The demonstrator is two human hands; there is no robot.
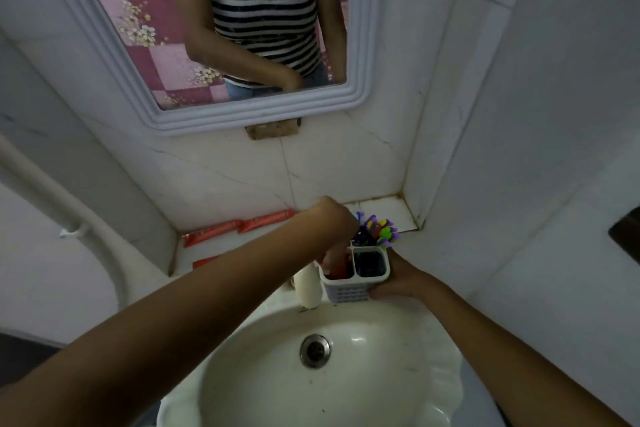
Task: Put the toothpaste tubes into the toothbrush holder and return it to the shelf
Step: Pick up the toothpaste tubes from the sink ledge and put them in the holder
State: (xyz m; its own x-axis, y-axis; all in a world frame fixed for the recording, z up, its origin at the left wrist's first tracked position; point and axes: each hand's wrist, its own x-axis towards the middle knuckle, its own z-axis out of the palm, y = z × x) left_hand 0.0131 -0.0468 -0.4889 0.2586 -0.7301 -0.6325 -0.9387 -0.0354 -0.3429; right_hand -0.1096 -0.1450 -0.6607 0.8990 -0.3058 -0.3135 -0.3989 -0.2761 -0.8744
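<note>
Over the sink (346, 374) my right hand (398, 279) grasps the white toothbrush holder (353, 282) from its right side, upright. My left hand (334, 225) pinches a red toothpaste tube (341, 269) standing in the left compartment. More red tubes (239, 227) lie lengthwise on the shelf (391, 215), left of the holder, nearer my left hand

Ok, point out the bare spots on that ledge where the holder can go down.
Free: the white ledge in the right corner, bordered by both walls, behind the toothbrush holder. Crowded: the ledge's left half, where red toothpaste tubes lie along the wall, another nearer the sink.
</note>
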